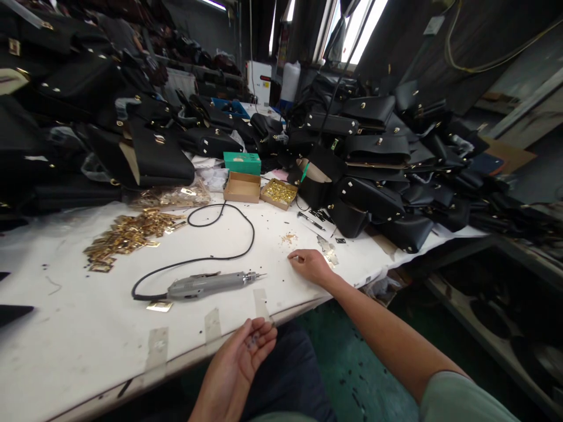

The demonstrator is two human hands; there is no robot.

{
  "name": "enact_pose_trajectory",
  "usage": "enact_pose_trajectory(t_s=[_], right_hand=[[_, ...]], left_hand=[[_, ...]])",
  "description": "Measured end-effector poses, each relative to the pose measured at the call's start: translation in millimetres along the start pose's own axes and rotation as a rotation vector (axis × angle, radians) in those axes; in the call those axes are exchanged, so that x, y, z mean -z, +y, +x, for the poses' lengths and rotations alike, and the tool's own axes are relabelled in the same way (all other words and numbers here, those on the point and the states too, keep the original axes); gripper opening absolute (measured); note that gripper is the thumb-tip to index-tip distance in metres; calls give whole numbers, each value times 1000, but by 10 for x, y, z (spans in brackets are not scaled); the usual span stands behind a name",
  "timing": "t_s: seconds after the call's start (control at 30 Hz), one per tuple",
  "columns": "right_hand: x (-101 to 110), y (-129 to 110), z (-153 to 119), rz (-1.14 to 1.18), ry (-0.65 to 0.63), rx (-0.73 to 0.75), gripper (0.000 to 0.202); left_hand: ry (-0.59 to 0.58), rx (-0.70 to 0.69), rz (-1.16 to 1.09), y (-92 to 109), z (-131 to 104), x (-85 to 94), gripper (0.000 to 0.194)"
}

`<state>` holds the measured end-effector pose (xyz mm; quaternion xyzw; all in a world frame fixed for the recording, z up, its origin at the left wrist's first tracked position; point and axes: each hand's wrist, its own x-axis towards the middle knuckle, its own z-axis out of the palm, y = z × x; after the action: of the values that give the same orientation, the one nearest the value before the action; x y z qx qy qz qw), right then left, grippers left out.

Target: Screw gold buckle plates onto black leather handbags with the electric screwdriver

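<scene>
My left hand (244,356) is cupped palm up just off the table's front edge, fingers curled around a few small shiny bits (252,341) too small to name. Over the white tabletop, my right hand (311,265) has thumb and fingertips pressed together; anything between them is hidden. A little pile of tiny gold-coloured pieces (289,238) lies just beyond those fingertips. To the left rests a grey electric screwdriver (209,285), its bit pointing right and its black cord (193,261) looping back. Flat metal plates (328,251) lie right of my right hand.
Gold-coloured metal fittings (127,234) are heaped at left. Behind stand an open cardboard box (242,187), a box of small gold parts (278,193) and a green box (241,163). Black bags (373,196) pile up on the right, and more bags (149,155) on the left.
</scene>
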<state>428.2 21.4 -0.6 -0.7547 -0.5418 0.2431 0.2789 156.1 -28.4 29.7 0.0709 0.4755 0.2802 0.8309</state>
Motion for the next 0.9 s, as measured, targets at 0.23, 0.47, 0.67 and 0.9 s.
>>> enact_pose_trajectory(t_s=[0.23,0.47,0.67,0.9], right_hand=[[72,74,-39,-232,81,-9,36],[17,64,-109,-194,31,104,34],[-17,99,-94,-222,43,109,35],[-13,74,-127,-246,27,176,34]], left_hand=[[-19,-16,20,-32,-34,9,16],[-19,7,15,-51,8,18,18],[-16,4,16,-53,30,33,17],[-8,7,16,-49,41,13,16]])
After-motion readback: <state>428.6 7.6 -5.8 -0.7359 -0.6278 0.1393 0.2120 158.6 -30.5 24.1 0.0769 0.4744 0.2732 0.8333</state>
